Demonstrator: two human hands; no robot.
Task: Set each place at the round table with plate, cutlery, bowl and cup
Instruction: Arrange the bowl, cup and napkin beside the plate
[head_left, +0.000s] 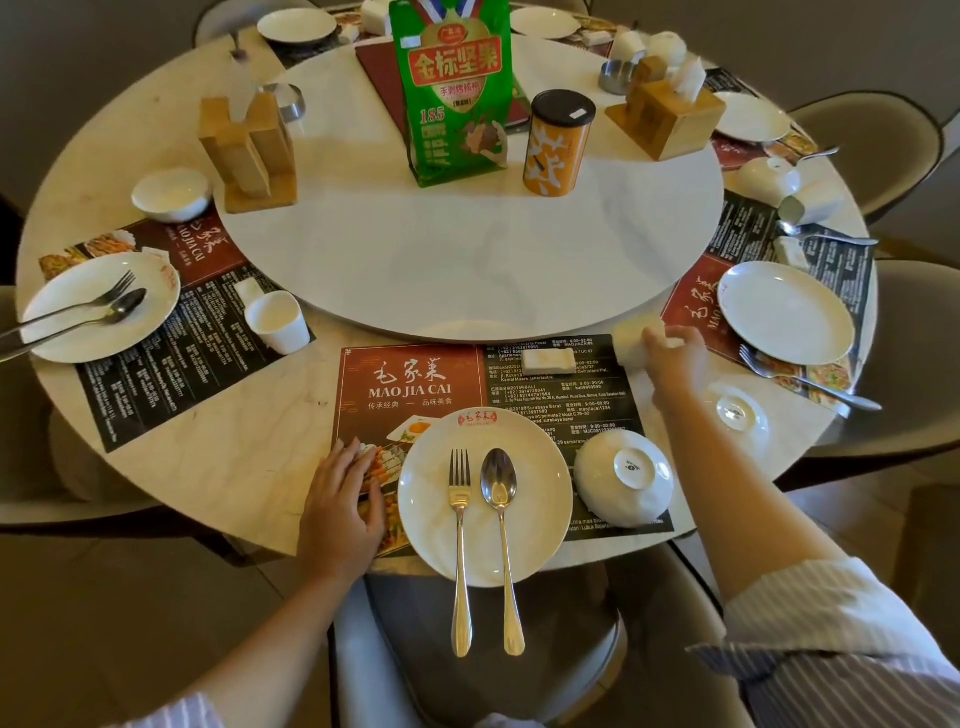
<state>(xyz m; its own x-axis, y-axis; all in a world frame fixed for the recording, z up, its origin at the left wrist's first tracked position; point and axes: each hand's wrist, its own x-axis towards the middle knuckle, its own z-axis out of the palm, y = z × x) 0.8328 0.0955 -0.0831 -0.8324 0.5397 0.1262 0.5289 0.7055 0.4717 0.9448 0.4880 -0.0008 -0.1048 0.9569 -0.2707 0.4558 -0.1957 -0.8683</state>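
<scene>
Near place almost set: plate (485, 499) on placemat (415, 384), fork (460, 545) and spoon (500, 540) laid side by side across it, handles hanging over table edge toward chair. Bowl (623, 480) upside down just right of plate, foot ring up, probably to keep inside clean. Only cup (636, 345) missing from its spot. Right hand (675, 364) at placemat's far right corner, fingers curled round the white cup, motion-blurred; cup seems tilted, exact contact with table not clear. Left hand (340, 512) flat on placemat's left edge, fingers straight and together, holding nothing, likely pinning the mat. Second upturned bowl (737, 415) on bare table right of the arm. Left place already has 1 cup, 1 bowl.
</scene>
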